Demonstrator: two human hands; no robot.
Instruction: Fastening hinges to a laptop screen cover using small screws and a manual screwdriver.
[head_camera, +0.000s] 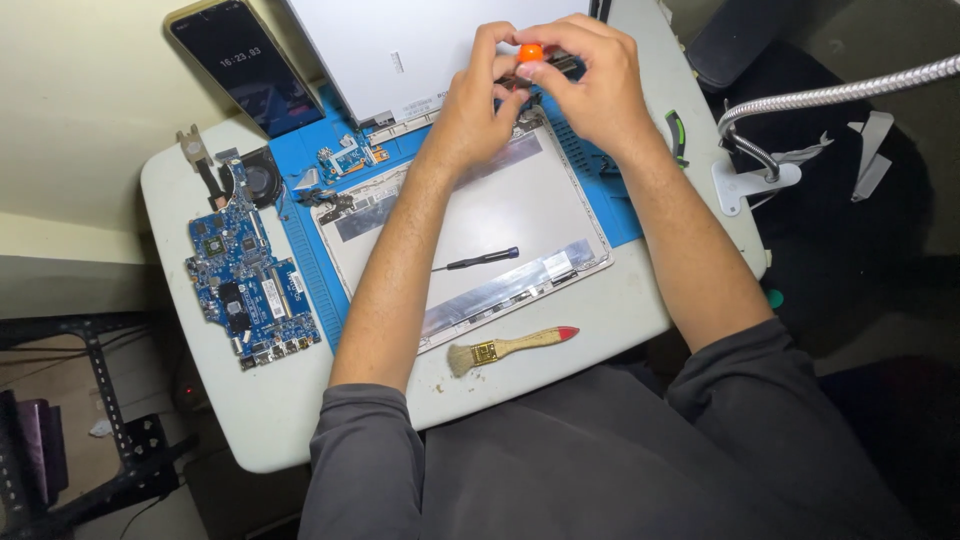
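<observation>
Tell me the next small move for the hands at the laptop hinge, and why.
Probably keep turning the orange-capped tool in place: the right hand pinches its cap while the left hand steadies it over the hinge end of the laptop shell. The tip is hidden.

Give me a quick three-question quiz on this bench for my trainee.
1. True or false: the brush lies on the table's near edge, bristles pointing to the person's left.
2. What lies on the grey laptop panel between the forearms? A) small screwdriver B) phone C) fan
3. What colour is the cap of the tool pinched by the left hand and right hand?

Key: 1 true. 2 A, the small screwdriver. 3 orange, the orange-capped tool.
</observation>
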